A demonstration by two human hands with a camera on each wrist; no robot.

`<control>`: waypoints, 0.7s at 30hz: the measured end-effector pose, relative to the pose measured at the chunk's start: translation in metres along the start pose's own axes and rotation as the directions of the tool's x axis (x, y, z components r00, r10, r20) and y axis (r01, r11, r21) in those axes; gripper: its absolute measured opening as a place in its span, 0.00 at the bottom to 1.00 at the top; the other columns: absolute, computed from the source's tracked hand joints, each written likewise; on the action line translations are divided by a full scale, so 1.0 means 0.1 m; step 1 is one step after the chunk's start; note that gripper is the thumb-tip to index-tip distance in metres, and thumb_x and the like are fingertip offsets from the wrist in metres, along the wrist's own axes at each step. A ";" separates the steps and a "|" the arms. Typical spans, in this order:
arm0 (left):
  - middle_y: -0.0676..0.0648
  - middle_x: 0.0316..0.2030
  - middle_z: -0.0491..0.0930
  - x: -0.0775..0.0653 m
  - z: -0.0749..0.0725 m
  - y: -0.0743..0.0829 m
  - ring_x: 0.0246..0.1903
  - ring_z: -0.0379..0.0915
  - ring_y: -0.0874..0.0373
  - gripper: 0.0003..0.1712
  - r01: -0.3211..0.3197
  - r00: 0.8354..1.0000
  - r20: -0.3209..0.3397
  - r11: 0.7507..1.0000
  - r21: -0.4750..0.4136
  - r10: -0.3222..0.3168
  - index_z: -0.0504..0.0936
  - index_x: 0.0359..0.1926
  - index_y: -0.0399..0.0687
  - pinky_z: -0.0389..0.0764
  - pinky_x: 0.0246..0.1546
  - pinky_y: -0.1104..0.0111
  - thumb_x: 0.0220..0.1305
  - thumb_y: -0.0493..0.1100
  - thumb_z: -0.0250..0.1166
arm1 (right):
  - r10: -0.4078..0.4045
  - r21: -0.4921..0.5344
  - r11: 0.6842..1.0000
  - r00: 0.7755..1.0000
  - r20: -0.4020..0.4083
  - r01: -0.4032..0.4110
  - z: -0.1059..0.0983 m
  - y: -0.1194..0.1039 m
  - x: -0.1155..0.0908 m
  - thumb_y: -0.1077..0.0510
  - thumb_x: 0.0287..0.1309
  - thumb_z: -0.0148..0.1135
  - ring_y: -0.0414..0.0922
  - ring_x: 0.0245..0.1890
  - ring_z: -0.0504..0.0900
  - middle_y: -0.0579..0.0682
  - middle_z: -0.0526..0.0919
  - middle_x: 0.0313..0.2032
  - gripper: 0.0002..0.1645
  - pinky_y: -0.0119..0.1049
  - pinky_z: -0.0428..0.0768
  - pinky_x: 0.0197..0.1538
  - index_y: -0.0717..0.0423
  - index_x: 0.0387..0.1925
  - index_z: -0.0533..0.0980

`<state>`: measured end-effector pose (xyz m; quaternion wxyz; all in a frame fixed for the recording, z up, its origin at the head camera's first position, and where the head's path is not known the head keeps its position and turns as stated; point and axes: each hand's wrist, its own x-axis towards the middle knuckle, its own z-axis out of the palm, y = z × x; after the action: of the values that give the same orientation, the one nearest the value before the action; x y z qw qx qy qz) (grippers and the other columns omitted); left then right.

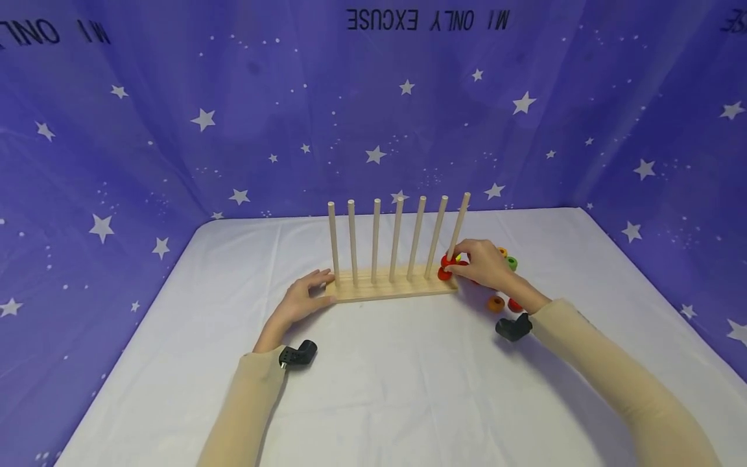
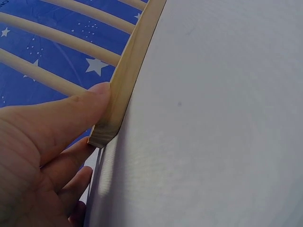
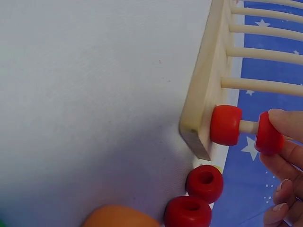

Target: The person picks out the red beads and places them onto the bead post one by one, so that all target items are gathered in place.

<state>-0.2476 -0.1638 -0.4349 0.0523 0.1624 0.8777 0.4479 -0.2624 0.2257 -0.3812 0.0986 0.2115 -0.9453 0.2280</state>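
Observation:
A wooden stand (image 1: 391, 291) with a row of upright pegs sits on the white cloth. My left hand (image 1: 299, 299) holds its left end, the thumb (image 2: 97, 99) on the base and the fingers around the end. At the other end my right hand (image 1: 489, 264) pinches a red bead (image 3: 268, 135) between thumb and fingers. That bead is threaded on the rightmost peg, apart from a second red bead (image 3: 226, 125) seated against the base. A short length of peg shows between the two. The other pegs carry no beads.
Loose beads lie right of the stand: an orange bead (image 1: 495, 304), a red bead (image 1: 515, 305), a green bead (image 1: 511, 263) and several more, partly behind my right hand. A purple star-patterned curtain (image 1: 373, 130) stands behind and at both sides of the table.

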 end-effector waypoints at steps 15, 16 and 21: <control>0.39 0.67 0.64 0.01 0.01 -0.02 0.71 0.48 0.39 0.32 0.011 1.000 0.000 1.000 -0.012 -0.011 0.72 0.59 0.37 0.48 0.72 0.45 0.54 0.41 0.68 | 0.008 0.003 1.000 1.000 0.023 -0.008 0.08 0.03 0.00 0.56 0.45 0.72 0.40 0.22 0.71 0.53 0.87 0.32 0.10 0.28 0.66 0.26 0.56 0.30 0.82; 0.39 0.67 0.64 0.01 0.01 -0.02 0.71 0.48 0.39 0.32 0.013 1.000 0.001 1.000 -0.011 -0.013 0.72 0.59 0.37 0.48 0.72 0.45 0.54 0.41 0.68 | 0.009 0.004 1.000 1.000 0.027 -0.009 0.08 0.02 0.00 0.56 0.45 0.72 0.40 0.22 0.71 0.53 0.87 0.32 0.10 0.28 0.67 0.26 0.56 0.30 0.82; 0.39 0.67 0.64 0.00 0.00 0.00 0.71 0.49 0.39 0.32 0.010 1.000 0.001 1.000 0.007 -0.010 0.72 0.60 0.37 0.48 0.71 0.45 0.54 0.41 0.68 | 0.017 0.014 1.000 1.000 0.025 -0.017 0.09 0.01 -0.01 0.56 0.45 0.72 0.40 0.22 0.70 0.53 0.87 0.32 0.10 0.28 0.66 0.25 0.56 0.30 0.82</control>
<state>-0.2479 -0.1640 -0.4352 0.0543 0.1586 0.8800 0.4444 -0.2626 0.2227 -0.3894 0.0834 0.2072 -0.9465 0.2330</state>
